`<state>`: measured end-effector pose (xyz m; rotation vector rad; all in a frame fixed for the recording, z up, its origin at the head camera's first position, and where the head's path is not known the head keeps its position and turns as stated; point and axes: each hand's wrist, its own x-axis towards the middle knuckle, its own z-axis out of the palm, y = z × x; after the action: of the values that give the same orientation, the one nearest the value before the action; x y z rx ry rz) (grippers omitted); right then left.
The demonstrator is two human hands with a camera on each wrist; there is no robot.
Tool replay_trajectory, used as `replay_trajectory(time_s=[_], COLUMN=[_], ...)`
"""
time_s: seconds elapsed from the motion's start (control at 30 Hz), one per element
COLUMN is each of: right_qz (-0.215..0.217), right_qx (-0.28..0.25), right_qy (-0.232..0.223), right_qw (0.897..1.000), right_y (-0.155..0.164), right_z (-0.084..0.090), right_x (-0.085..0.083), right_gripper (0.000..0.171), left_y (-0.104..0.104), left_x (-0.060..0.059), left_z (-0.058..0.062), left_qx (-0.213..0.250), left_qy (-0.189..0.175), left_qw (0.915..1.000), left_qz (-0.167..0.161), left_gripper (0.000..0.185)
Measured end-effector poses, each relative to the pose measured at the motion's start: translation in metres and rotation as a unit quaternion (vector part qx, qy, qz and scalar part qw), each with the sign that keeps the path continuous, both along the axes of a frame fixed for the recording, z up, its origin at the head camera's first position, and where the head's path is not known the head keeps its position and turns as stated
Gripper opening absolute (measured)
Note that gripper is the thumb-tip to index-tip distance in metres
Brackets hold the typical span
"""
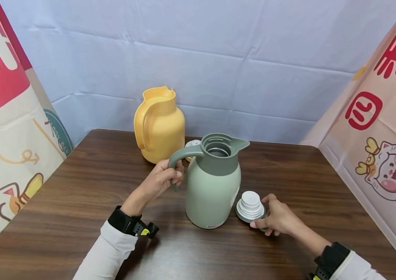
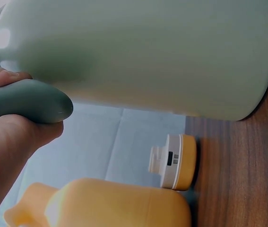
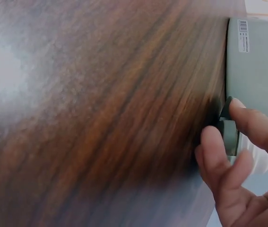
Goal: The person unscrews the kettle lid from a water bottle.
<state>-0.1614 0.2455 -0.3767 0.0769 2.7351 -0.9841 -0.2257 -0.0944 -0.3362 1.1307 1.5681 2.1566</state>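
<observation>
Two jugs stand on a dark wood bench (image 1: 89,194), each with its lid off.

Green jug (image 1: 212,186): upright near the middle of the bench, pale green body, darker grey-green collar and spout, mouth open. Its handle (image 1: 180,157) points to the left. The left hand (image 1: 164,179) grips this handle, fingers curled round it; the left wrist view shows the thumb and fingers wrapped about the handle's lower end.

Green lid (image 1: 250,206): lies upside down on the bench just right of the green jug's base, white stepped plug facing up, grey rim below. The right hand (image 1: 278,217) pinches the grey rim between thumb and fingertips from the right side; the right wrist view shows the fingertips (image 3: 214,142) on the rim's edge, with the jug's base just behind.

Yellow jug (image 1: 159,124): upright toward the far edge of the bench, left of centre, behind the green jug, handle to the left, untouched.

Yellow lid (image 2: 176,161): sits on the bench between the two jugs, just right of the yellow jug, white plug part up and yellow rim down; in the head view mostly hidden behind the green handle.

Both wrists carry black straps over white sleeves. Pale blue cloth hangs behind the far edge; printed cartoon panels stand along the left and right edges.
</observation>
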Motion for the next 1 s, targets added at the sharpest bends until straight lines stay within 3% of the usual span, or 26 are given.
replay_trajectory(time_s=[0.4,0.67,0.87,1.0], right_qz=[0.024,0.095,0.121,0.120], right_qx=[0.035,0.128,0.112,0.106], right_qy=[-0.025,0.059,0.087,0.084], right_qw=[0.999,0.985,0.982,0.984], right_y=[0.000,0.004,0.005,0.005], right_z=[-0.001,0.001,-0.002,-0.001], right_x=[0.000,-0.005,-0.009,-0.010], right_gripper=[0.083,0.105,0.084,0.084], left_y=[-0.002,0.000,0.003,0.008], left_x=[-0.004,-0.003,-0.005,-0.005], left_z=[-0.005,-0.006,-0.008,-0.010], left_qx=[-0.029,-0.024,-0.008,0.008], left_qy=[0.020,0.024,0.023,0.023], left_qw=[0.9993,0.9992,0.9993,0.9983], left_qz=[0.014,0.021,0.027,0.053], left_gripper=[0.013,0.016,0.021,0.027])
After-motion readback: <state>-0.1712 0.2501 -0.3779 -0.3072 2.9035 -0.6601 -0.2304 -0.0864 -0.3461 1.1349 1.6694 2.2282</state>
